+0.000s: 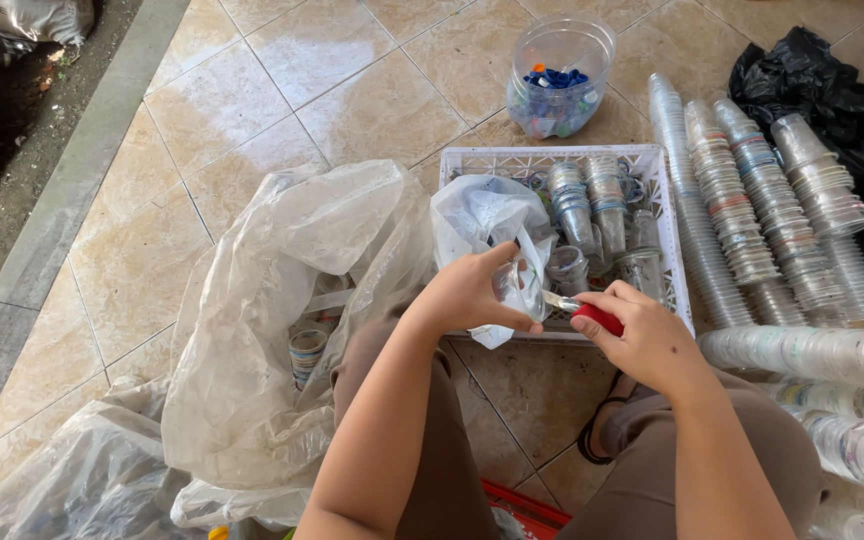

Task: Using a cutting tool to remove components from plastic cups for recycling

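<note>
1. My left hand (pixel 472 292) pinches a small clear plastic cup (pixel 514 283) over the near edge of the white crate (pixel 674 262); my right hand (pixel 642 335) is closed around a red-handled cutter (pixel 592 317), its blade tip at the cup.
2. I judge the thin, slick cup could buckle or slip, sending the blade towards my left fingers, which sit just beside it.
3. The white bag (pixel 482 215) draped at the crate's left corner is soft and crinkled; it could snag the blade.
4. Stacked cups (pixel 732 200) beside the crate's right edge are ribbed, glossy and rounded, so a nudge might roll them.
</note>
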